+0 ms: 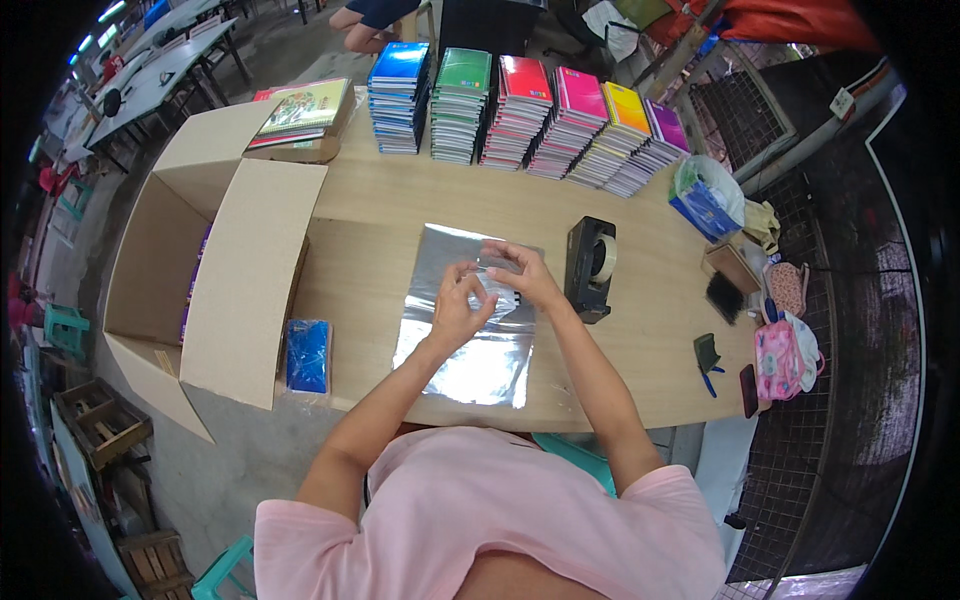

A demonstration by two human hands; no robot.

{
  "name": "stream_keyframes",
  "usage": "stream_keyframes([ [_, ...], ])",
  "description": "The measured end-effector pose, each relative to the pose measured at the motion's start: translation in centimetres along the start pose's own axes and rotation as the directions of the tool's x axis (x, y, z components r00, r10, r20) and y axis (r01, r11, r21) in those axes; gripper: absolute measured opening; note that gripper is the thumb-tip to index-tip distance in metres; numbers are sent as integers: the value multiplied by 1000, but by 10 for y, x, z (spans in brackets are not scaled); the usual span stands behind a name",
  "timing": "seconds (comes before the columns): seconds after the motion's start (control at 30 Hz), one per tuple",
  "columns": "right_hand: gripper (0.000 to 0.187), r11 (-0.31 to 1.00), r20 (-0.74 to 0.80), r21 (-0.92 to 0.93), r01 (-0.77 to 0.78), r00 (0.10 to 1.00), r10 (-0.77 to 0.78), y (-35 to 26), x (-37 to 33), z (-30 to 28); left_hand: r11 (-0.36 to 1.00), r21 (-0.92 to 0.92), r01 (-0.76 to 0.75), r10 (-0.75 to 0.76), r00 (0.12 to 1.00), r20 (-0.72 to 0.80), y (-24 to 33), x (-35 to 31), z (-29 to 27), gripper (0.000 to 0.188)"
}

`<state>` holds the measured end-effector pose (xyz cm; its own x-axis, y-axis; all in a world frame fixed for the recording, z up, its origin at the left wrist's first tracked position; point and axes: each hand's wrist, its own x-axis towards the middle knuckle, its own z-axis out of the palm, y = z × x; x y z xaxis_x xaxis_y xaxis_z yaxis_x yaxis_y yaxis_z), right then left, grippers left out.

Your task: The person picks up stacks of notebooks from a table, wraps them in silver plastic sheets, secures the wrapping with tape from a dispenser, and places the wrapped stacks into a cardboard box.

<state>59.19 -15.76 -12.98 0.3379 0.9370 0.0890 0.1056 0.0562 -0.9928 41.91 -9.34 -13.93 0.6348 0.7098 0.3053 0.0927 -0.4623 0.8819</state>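
A shiny, silvery clear plastic sheet or bag (465, 370) lies flat on the table in front of me. Over its upper half, my left hand (460, 308) and my right hand (528, 278) meet, thumbs and fingertips pinched close together. Thin clear plastic film seems to be between them; glare hides its exact edges. To the right of my right hand stands a black tape dispenser (583, 270) with a roll of tape (603, 258). A wrapped pack with a blue cover (308, 356) rests at the table's left front edge.
Tall stacks of spiral notebooks, such as the green stack (460, 105), line the back. An open cardboard box (250, 270) stands at left, beside more notebooks (300, 110). Along the right are a blue container (705, 205), a brush (724, 297), a pink pouch (778, 360) and a phone (748, 390).
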Motion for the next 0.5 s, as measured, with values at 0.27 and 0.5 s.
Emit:
stream_keyframes([
  [0.27,15,839,59,-442,319,943,-327,-14,-33,6,878,-406,252,-296,954,-47,1,7,5,48],
  [0.5,17,731,-75,-618,288,904,-420,-15,-72,18,934,-304,187,-235,964,-127,-6,1,22,19],
])
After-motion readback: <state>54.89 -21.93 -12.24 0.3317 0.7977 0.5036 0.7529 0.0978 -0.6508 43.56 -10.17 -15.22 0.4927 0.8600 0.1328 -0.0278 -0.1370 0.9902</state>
